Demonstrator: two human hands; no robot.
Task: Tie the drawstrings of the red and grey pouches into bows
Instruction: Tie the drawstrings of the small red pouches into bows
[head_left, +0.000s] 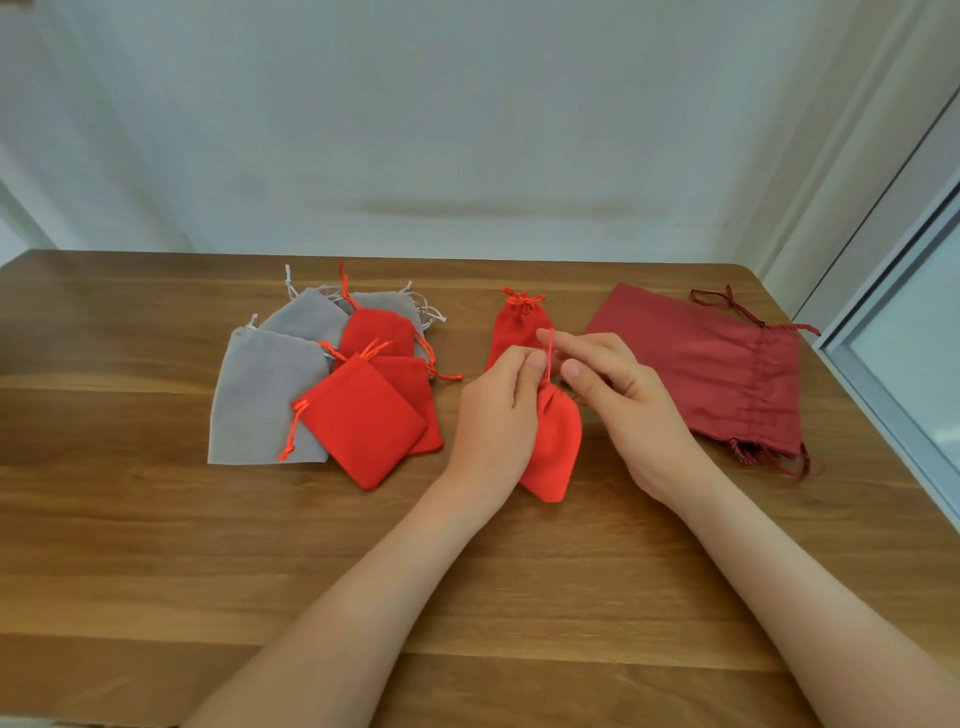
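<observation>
Five small red pouches are counted on the wooden table (156, 545). Three of these lie overlapping in a pile (363, 421) at the left, with cords loose. A fourth, the tied pouch (511, 332), lies further back at the centre, its neck closed by a bow (522, 302) and pointed away. The fifth, the held pouch (556, 441), is kept near the centre between the two hands. Its long axis runs near to far, with the gathered mouth turned to the far side and the closed bottom toward the near edge.

Its drawstring (549, 361) is drawn straight up from the mouth. The left hand (493, 410) is curled, and the cord is pinched at the neck by thumb and forefinger. The right hand (623, 400) is partly curled. Its forefinger is raised behind the cord and its thumb is set against the near side, so that the cord is nipped there as well.

Three grey pouches (260, 395) are counted in the left pile, mouths turned to the far side, partly under the red ones. Larger dark red bags (696, 364) are stacked at the right, well apart from the pile. How many are stacked cannot be told.
</observation>
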